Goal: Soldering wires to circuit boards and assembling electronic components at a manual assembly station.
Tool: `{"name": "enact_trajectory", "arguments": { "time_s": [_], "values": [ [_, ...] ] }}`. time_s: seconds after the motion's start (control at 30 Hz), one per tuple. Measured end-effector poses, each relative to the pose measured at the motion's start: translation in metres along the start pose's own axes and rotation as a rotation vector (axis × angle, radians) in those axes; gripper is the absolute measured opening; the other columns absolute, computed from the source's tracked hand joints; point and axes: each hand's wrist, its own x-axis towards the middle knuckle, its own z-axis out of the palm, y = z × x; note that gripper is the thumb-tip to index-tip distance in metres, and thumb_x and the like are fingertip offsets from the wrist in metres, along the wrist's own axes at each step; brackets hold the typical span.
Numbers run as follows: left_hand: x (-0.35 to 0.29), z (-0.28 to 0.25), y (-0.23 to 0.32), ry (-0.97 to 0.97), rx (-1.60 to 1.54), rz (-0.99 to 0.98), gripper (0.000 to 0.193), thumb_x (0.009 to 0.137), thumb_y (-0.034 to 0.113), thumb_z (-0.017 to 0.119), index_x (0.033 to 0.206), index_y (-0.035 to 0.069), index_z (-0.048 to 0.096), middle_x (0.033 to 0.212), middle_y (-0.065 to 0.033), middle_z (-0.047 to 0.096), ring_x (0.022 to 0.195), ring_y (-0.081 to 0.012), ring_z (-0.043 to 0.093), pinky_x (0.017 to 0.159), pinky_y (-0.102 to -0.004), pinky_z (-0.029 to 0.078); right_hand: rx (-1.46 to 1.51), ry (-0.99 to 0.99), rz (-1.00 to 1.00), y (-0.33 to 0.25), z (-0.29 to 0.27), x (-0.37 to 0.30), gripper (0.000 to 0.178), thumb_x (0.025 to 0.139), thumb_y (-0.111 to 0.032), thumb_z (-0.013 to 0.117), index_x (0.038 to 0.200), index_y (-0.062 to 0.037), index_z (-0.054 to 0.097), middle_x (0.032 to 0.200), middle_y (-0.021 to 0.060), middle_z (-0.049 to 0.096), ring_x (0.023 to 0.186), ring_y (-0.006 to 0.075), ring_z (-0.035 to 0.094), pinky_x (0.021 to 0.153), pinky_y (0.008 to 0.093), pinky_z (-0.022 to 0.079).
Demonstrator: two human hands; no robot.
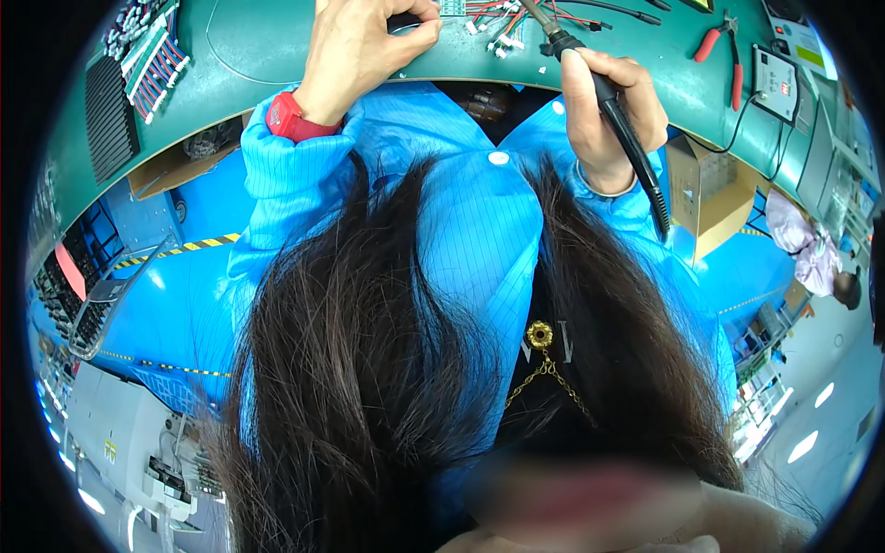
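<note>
The left hand [359,46] curled rightward beside the far green connector strip [453,8], its grip impossible to tell. Apart, at right, the right hand [591,120] clasped a soldering iron [619,115] slanting far-left.

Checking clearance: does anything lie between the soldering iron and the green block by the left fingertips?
Yes: wires with white plugs, on the table between the soldering iron and green block; the tip is out of frame.

The grip of the right hand [616,111] holds a black soldering iron [627,135] at the green tabletop [258,41].
The left hand [358,46], wearing a red watch [293,118], is beside a small green board [452,7]; red-handled pliers [709,44] lie at right.
</note>
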Motion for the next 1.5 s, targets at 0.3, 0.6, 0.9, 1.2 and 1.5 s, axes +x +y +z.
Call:
{"name": "enact_trajectory", "arguments": {
  "time_s": [0.3,0.6,0.9,1.2,1.5],
  "values": [
    [-0.003,-0.023,-0.055,0.477,0.174,-0.202,0.012,0.081,0.02,0.072,0.085,0.009,0.074,0.085,-0.0114,0.071,0.079,-0.0267,0.067,0.074,-0.0365,0.052,-0.084,0.306,-0.016,0.045,-0.046,0.042,0.013,0.079,-0.004,0.075,0.086,0.0002,0.066,0.067,0.0051,0.062,0.056,0.0066,0.053,0.05,0.0207,0.041],
    [-0.044,-0.04,-0.046,0.633,0.612,-0.131,0.023,0.083,0.013,0.067,0.105,0.007,0.07,0.111,-0.0105,0.068,0.104,-0.0289,0.06,0.094,-0.0399,0.042,-0.087,0.479,0.149,0.104,-0.112,0.135,0.015,0.084,-0.011,0.071,0.082,0.0031,0.066,0.067,-0.0011,0.061,0.059,0.0023,0.05,0.053,0.0178,0.039],
    [-0.026,0.009,0.02,0.156,0.598,-0.018,0.054,0.083,0.028,0.07,0.131,0.011,0.055,0.136,-0.0028,0.054,0.131,-0.03,0.04,0.107,-0.0523,0.023,-0.107,0.462,0.04,0.176,-0.08,0.133,0.014,0.081,-0.014,0.074,0.082,-0.0017,0.068,0.07,0.0038,0.064,0.063,0.0069,0.057,0.059,0.023,0.046],
    [0.001,0.009,-0.001,0.179,0.495,0.11,0.016,0.074,0.028,0.076,0.086,0.019,0.071,0.125,-0.0014,0.059,0.123,-0.0303,0.045,0.099,-0.0456,0.031,0.122,0.553,0.284,0.11,-0.092,0.094,0.015,0.084,-0.013,0.072,0.087,0.0008,0.067,0.073,0.0034,0.063,0.064,0.0072,0.053,0.056,0.0216,0.04],
    [-0.016,0.01,-0.006,0.186,0.451,0.075,0.021,0.07,0.026,0.081,0.083,0.015,0.068,0.119,0.0002,0.062,0.115,-0.0272,0.049,0.095,-0.0425,0.036,0.376,0.235,0.263,0.036,-0.039,-0.003,0.007,0.081,0.002,0.068,0.086,0.0016,0.063,0.075,0.0049,0.063,0.064,0.0077,0.052,0.056,0.0218,0.04]
  ]
}}
